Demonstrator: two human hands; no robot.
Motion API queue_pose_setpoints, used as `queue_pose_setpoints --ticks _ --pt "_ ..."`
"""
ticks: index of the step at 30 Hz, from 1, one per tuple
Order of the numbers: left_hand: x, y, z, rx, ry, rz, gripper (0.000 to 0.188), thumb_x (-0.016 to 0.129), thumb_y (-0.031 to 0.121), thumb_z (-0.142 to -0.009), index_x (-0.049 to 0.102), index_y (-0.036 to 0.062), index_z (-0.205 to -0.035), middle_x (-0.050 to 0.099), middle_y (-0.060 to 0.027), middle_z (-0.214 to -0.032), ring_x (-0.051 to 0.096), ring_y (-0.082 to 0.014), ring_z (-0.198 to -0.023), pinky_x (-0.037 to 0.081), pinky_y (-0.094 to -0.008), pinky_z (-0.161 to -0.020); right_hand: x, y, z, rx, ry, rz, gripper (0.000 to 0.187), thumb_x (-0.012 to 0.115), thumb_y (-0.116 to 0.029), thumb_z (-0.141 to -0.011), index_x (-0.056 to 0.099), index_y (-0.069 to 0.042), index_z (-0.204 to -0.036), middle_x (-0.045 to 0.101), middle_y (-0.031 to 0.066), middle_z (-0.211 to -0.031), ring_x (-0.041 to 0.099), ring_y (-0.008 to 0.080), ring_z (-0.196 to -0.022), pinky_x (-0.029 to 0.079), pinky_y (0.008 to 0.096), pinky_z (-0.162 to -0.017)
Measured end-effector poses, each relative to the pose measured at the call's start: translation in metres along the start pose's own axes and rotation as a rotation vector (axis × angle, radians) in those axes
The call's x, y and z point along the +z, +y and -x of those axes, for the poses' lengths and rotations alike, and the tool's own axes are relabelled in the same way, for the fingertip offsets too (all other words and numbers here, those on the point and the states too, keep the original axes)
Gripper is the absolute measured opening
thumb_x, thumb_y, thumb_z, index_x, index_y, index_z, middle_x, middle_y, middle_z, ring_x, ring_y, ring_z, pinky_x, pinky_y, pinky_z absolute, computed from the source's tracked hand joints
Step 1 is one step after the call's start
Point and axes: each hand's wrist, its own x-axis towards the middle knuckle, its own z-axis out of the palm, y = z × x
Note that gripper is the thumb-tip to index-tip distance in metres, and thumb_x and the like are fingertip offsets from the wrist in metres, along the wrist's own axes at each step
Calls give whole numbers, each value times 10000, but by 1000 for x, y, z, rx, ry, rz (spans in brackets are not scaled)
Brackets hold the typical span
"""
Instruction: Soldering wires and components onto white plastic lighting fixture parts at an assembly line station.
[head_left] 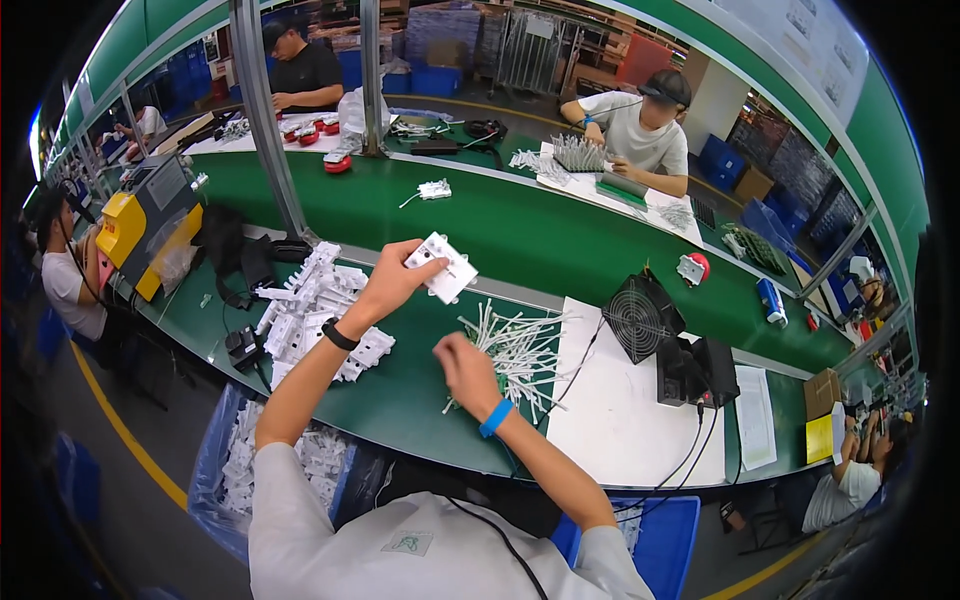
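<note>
My left hand [393, 284] is raised over the bench, gripping a flat white plastic housing [452, 276] with small dark holes in its face. Lower and to the right, my right hand [468, 374] has its fingers curled together; whether anything sits in them is hidden. It is beside a heap of white wire leads [520, 350] with bits of green at their ends. Left of my hands lies a pile of white plastic housings [318, 305] on the green bench [420, 400].
A black fan [640, 318] and a black box-shaped device [697, 370] with cables stand to the right on white sheeting [610, 420]. A blue bin [215, 470] of white parts is below the bench. Across the green belt [520, 235], a person [650, 130] handles wired parts.
</note>
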Motion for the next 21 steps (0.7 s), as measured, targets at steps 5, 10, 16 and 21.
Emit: queue_pose_setpoints --ticks 5,10,16,21 --pt "0 -25 -8 -157 -11 122 242 776 176 -910 735 -5 -1065 761 -41 -965 712 -112 -842 537 -258 -728 -53 25 -55 76 674 -632 192 518 -180 -1089 549 -9 -1007 696 84 -822 616 133 -666 497 309 -599" --pt "15 -40 -9 -290 -59 224 296 771 189 -919 711 25 -1157 756 -52 -1054 724 -139 -914 545 -278 -756 -113 35 -67 313 694 -815 221 540 -188 -1091 604 23 -1093 500 -2 -727 430 67 -603 400 244 -560" --pt "49 -45 -15 -335 -109 173 301 767 186 -915 705 15 -1154 761 -83 -1048 741 -165 -906 572 -302 -772 -127 31 -69 198 737 -792 352 527 -106 -1078 567 48 -1392 608 34 -984 468 78 -784 422 237 -705" --pt "68 -40 -12 -302 -140 186 321 772 171 -910 693 2 -1172 754 -80 -1071 734 -171 -955 583 -316 -828 -123 -19 -64 -15 645 -542 351 545 -52 -1052 538 41 -1390 706 92 -986 571 92 -822 469 239 -736"
